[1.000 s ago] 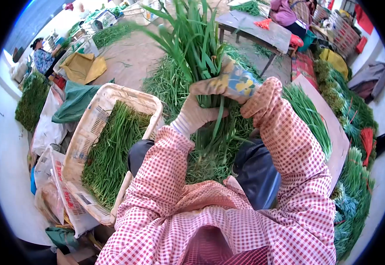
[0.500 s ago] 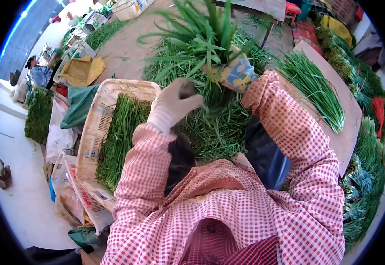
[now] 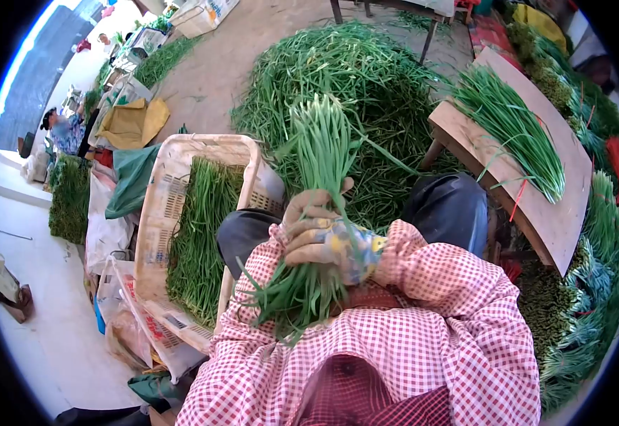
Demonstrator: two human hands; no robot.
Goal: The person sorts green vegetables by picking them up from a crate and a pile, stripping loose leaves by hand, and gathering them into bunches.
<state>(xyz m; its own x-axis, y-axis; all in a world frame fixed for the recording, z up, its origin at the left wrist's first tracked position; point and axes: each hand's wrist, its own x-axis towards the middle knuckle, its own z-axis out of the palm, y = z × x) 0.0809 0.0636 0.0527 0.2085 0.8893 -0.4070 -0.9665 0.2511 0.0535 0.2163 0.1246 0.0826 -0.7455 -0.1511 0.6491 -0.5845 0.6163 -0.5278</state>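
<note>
Both gloved hands are closed round one bunch of garlic chives, held upright close to my chest. Its pale cut ends point up and away from me, and its loose green leaf tips hang down over my checked clothing. My left hand, in a plain glove, grips the bunch just above the other hand and is partly hidden. My right hand, in a glove with a blue and yellow flowered cuff, wraps its fingers round the bunch lower down. Beyond my knees lies a big heap of loose chives.
A plastic crate with chives stands at my left. At right, a low board carries a loose bundle of chives. Stacked bundles and red ties line the far right. Another person sits at upper left.
The bunch has come from over the heap towards my chest and turned, its leaf tips now pointing down. My left hand, free before, has closed on it beside my right.
</note>
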